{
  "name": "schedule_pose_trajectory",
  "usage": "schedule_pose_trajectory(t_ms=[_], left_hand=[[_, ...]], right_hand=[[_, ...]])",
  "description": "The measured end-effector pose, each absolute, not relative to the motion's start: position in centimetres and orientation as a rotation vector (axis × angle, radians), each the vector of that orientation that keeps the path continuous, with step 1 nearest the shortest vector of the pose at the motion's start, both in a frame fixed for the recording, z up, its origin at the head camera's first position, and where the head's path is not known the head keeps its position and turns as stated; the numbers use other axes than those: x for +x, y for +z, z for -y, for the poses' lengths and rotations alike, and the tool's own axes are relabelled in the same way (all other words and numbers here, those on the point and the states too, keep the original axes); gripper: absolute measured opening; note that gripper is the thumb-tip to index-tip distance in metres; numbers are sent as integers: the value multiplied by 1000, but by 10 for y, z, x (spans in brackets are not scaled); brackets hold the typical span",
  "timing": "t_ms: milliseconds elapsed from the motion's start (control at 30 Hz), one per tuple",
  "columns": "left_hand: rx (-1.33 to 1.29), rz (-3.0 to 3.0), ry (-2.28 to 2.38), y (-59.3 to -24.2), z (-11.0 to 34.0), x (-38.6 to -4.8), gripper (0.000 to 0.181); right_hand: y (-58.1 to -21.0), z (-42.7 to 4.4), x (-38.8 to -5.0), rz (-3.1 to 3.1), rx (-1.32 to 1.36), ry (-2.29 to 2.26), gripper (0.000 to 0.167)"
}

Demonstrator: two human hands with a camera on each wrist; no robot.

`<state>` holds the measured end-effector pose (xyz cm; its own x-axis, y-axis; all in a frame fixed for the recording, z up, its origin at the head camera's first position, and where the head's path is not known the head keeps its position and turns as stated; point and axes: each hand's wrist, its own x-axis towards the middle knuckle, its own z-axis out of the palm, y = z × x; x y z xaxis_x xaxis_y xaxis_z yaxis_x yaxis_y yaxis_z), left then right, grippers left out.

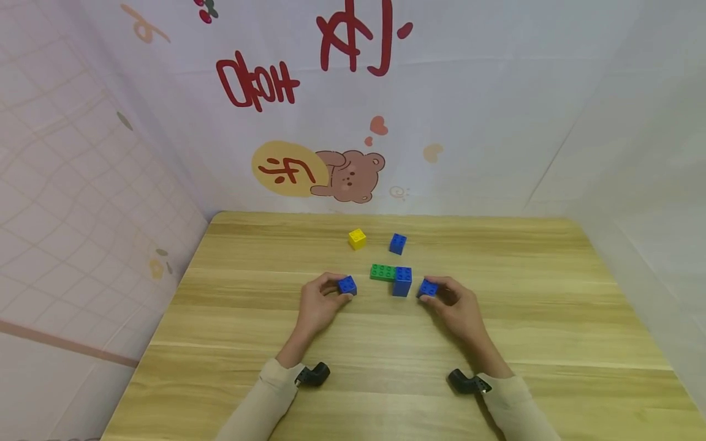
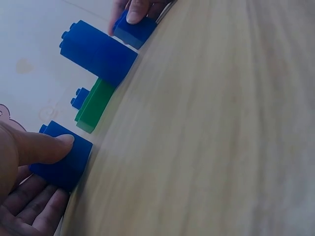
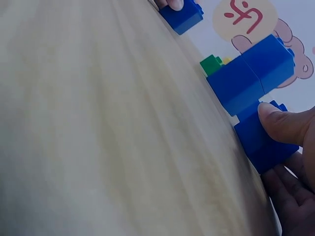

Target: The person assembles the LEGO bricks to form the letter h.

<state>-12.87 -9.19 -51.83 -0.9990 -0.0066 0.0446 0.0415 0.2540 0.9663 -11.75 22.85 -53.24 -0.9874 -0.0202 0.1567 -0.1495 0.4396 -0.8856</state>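
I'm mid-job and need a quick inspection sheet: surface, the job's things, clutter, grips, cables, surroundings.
Surface: wood-grain table.
Job's things: green block lying flat, blue stack standing at its right end, whether joined cannot be told; yellow block and rear blue block sit farther back.
Clutter: nothing seen.
Left grip: pinches a blue block.
Right grip: pinches another blue block, beside the stack.
Cables: nothing seen.
Surroundings: pale backdrop with printed bear and red lettering.
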Motion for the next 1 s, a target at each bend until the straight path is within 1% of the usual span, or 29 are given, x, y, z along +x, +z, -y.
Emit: schedule_pose_trajectory(t_ms=[300, 533, 867, 1000], left_hand=[[-51, 2469, -1948, -522, 88, -122, 38], [-165, 2472, -1926, -524, 84, -116, 36], [-199, 2498, -1934, -523, 76, -109, 38], [-258, 2496, -1948, -521, 71, -104, 37]], right_hand=[[-535, -220, -108, 2576, 194, 1551, 37], [-536, -211, -102, 2567, 217, 1552, 39], [-536, -207, -99, 2560, 244, 1549, 39], [-537, -206, -99, 2551, 253, 1538, 39]])
